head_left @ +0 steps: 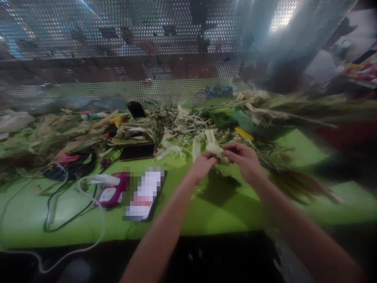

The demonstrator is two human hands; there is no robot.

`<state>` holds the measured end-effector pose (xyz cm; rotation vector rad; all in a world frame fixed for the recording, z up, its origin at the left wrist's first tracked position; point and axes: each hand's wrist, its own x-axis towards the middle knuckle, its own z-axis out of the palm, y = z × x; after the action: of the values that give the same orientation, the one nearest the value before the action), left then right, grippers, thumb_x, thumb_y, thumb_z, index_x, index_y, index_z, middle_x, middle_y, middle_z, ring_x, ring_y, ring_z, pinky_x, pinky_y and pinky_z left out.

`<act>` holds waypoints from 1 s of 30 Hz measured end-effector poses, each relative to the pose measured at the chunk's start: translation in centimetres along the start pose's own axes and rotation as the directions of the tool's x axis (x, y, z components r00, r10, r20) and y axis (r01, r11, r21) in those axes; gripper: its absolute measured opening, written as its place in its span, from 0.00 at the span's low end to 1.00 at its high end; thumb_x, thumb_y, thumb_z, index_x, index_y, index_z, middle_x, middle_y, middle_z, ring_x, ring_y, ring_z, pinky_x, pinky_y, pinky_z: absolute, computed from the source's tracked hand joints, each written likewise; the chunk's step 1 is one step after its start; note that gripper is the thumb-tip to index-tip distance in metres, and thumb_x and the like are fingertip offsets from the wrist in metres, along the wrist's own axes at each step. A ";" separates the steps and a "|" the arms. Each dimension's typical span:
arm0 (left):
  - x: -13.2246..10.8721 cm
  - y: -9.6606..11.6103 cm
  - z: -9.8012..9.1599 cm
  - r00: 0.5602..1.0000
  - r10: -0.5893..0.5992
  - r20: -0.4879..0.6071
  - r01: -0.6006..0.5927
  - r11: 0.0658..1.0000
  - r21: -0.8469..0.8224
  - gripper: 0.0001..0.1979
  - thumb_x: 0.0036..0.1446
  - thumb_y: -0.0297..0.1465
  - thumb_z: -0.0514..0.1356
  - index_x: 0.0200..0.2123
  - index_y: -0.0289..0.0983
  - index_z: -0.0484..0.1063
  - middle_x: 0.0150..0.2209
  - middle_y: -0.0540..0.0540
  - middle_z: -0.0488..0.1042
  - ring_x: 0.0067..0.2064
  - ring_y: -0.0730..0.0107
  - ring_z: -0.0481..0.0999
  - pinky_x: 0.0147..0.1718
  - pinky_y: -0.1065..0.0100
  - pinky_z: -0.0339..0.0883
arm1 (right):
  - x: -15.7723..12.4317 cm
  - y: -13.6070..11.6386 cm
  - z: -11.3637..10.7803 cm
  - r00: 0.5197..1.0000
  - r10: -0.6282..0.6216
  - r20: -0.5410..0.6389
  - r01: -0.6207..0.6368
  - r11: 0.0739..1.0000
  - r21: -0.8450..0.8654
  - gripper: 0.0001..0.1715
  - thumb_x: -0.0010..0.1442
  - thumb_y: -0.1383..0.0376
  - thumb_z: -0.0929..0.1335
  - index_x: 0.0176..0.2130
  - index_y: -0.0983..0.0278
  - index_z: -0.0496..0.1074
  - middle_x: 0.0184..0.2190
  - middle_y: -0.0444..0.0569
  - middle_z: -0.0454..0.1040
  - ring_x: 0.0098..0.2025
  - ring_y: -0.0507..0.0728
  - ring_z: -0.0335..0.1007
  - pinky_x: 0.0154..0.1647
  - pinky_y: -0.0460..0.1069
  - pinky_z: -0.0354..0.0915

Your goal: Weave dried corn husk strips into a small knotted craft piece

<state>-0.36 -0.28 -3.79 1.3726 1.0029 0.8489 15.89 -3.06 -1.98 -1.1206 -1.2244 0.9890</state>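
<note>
My left hand (202, 165) and my right hand (245, 160) meet above the green table (220, 212), both closed on a pale green leafy strip (212, 146) that sticks up between them. The fingers of each hand pinch its lower end. The picture is smeared by motion, so finer detail is lost. A long heap of dry leaves and husks (165, 125) lies just behind the hands.
A dark phone (138, 151) lies left of the hands, and nearer me a second phone (145, 193) beside a purple power bank (111, 193) with white and black cables (67, 184). A perforated metal wall (147, 59) stands behind the table. Long stalks (309, 110) lie at right.
</note>
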 end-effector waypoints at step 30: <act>-1.9 2.3 0.3 0.988 0.004 0.156 -0.016 0.997 0.080 0.20 0.60 0.45 0.54 0.39 0.35 0.75 0.39 0.43 0.77 0.43 0.62 0.73 0.47 0.61 0.65 | -0.6 -0.3 -0.1 0.937 -0.343 0.058 0.335 0.841 -0.425 0.03 0.55 0.67 0.73 0.31 0.62 0.74 0.30 0.45 0.71 0.28 0.52 0.65 0.28 0.47 0.61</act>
<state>-0.57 -2.10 -1.37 1.4896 0.9184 0.7032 15.89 -3.72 -1.82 -1.1861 -1.6091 0.4418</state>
